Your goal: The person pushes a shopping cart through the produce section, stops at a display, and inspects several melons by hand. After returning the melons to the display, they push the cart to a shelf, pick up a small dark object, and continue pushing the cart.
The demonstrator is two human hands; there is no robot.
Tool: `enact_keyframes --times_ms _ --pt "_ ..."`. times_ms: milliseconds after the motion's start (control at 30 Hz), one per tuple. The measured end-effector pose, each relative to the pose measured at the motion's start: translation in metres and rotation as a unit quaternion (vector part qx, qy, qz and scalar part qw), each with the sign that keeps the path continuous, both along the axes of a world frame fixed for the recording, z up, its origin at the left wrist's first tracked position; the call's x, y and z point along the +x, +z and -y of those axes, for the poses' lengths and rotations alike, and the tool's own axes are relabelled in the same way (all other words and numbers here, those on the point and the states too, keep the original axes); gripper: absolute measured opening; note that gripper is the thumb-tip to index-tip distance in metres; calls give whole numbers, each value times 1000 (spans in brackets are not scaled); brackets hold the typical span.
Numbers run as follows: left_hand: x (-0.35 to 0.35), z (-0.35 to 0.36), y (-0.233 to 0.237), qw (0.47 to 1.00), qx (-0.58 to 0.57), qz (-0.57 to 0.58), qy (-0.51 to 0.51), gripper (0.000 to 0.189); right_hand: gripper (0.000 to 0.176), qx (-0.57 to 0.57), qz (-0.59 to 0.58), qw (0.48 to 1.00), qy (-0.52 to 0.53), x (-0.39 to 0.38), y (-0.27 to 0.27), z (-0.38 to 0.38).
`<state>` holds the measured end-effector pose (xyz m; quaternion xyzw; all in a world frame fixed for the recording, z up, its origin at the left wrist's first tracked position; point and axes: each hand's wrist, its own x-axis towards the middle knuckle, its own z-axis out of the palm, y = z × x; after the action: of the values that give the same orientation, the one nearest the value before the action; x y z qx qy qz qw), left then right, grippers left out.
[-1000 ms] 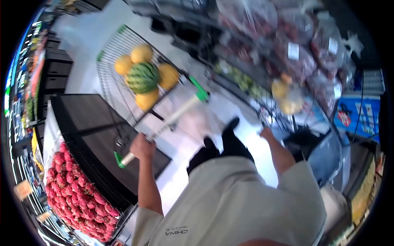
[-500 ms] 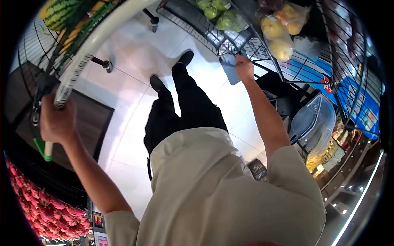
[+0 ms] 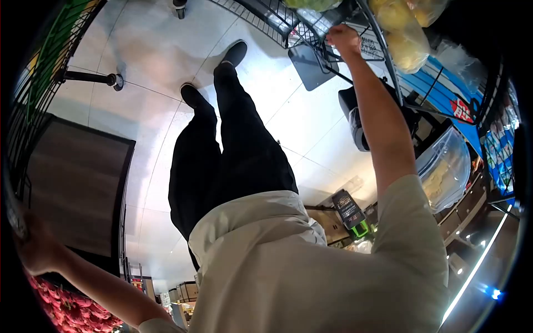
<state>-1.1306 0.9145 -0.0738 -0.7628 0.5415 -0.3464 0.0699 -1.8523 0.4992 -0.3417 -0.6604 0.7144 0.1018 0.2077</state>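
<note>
At the far left edge, my left hand [image 3: 39,247] is closed around a handle [image 3: 16,225], mostly lost in the dark rim of the view. My right hand [image 3: 344,40], at the upper right, has its fingers curled around the edge of a black wire basket [image 3: 393,72]. In that basket lie clear bags of yellow round fruit [image 3: 408,47], with a bag of green produce [image 3: 313,4] beside them. Below and left of my right hand hangs a flat grey panel [image 3: 313,66].
Green and black wire racking [image 3: 47,72] stands at the upper left, with a wheeled leg [image 3: 91,77] on the tiled floor [image 3: 150,61]. A dark panel [image 3: 75,183] is below it. Red fruit [image 3: 72,308] is piled at lower left. A clear plastic cover [image 3: 447,172] is at right.
My left hand has moved down and left, and the white handle bar has mostly left the view. My right hand appears higher, still at the wire basket. The view has shifted.
</note>
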Motion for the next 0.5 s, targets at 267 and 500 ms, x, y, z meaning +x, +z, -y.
enact_keyframes --times_ms 267,500 --pt "-14 42 11 987 31 126 -97 47 27 -71 -145 982 98 8 42 -2" --pt "-72 71 1 991 -86 19 -104 40 26 -168 -124 972 105 -8 36 -24"
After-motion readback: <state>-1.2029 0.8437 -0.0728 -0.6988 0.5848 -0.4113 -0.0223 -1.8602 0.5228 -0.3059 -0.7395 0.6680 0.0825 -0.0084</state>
